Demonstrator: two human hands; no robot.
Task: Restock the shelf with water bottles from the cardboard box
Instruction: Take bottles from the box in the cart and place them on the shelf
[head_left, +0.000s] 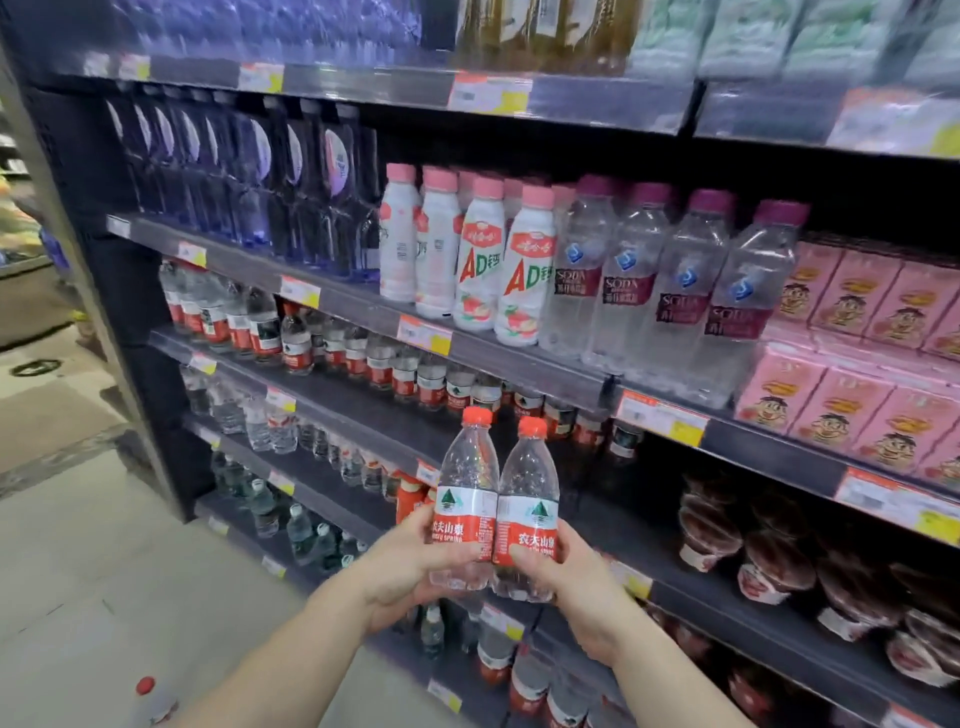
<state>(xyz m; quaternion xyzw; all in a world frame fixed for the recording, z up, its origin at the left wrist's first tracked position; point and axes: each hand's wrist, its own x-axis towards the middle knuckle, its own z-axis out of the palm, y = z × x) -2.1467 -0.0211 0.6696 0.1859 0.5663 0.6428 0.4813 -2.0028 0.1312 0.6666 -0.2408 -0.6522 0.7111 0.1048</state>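
Observation:
I hold two clear water bottles with red caps and red-and-white labels upright, side by side and touching, in front of the dark shelf unit. My left hand (402, 569) grips the left bottle (464, 496) low on its body. My right hand (574, 587) grips the right bottle (530, 506) the same way. Just behind and above them, a shelf (384, 415) carries a row of matching red-label bottles (358, 353), with bare dark space at its front edge. The cardboard box is not in view.
The shelf above holds pink-capped milk drinks (483, 260) and soda water bottles (670, 291); pink cartons (852, 364) are stacked to the right. Lower shelves carry more water and dark cups (774, 561). A red-capped bottle (150, 699) shows at bottom left over the grey floor.

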